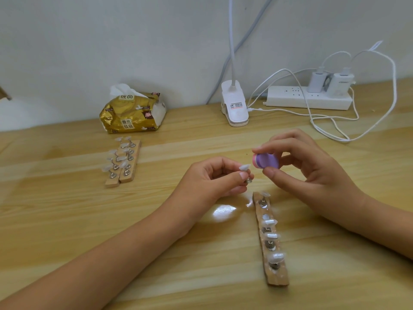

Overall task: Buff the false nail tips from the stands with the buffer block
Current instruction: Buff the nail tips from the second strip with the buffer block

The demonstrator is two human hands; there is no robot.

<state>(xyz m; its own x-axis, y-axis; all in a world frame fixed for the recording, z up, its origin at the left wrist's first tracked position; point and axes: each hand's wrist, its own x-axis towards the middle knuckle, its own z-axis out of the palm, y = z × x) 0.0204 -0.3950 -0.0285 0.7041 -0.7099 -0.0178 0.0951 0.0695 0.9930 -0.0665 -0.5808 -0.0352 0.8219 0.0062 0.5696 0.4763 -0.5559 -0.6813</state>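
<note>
My left hand (pixel 214 177) pinches a small metal holder with a clear false nail tip (pixel 244 167) on top, lifted above the table. My right hand (pixel 304 162) grips the purple and pink buffer block (pixel 266 161) between thumb and fingers, just right of the tip and a little apart from it. Below both hands lies a wooden stand strip (pixel 277 277) carrying several nail tips on metal holders. Two more wooden stands (pixel 124 176) with several tips lie side by side at the left.
A gold tissue pack (pixel 131 113) sits at the back left. A white clip lamp base (pixel 234 106) stands at the back centre. A white power strip (pixel 308 98) with chargers and looping white cables (pixel 335 130) occupies the back right of the wooden table (pixel 67 220).
</note>
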